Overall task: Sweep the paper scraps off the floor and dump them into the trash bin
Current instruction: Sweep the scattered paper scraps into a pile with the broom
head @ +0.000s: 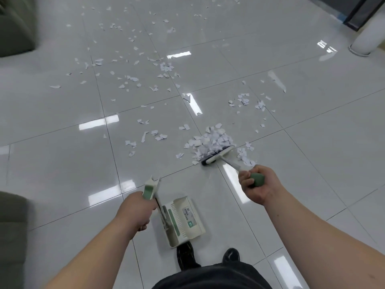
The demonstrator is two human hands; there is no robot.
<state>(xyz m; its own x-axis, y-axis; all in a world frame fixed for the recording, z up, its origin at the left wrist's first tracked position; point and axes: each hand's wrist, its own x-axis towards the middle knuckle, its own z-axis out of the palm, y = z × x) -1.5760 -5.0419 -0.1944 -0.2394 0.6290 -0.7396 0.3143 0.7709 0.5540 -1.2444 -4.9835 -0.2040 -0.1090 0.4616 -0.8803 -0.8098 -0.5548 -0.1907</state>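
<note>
Glossy grey floor (62, 163) tiles carry paper scraps (210, 140), most heaped against the far side of the broom (217, 155) head and others strewn beyond. The broom's handle slants back and rightward into the right hand (255, 185), fist wrapped round its green grip. The left hand (136, 211) grips the upright dustpan (183, 221) handle, pan just ahead of the shoes (185, 255).

Left hand (135, 209) and right hand (257, 185), both bare. Behind each grip, bare forearms, left forearm (100, 249) and right forearm (308, 232), uncovered back to the frame edge. Below and between the two grips, black garment (212, 276) at the waist, matte. Just ahead of it, black shoes: left shoe (185, 255) with a dull sheen, right shoe (231, 255) showing its toe only.
</note>
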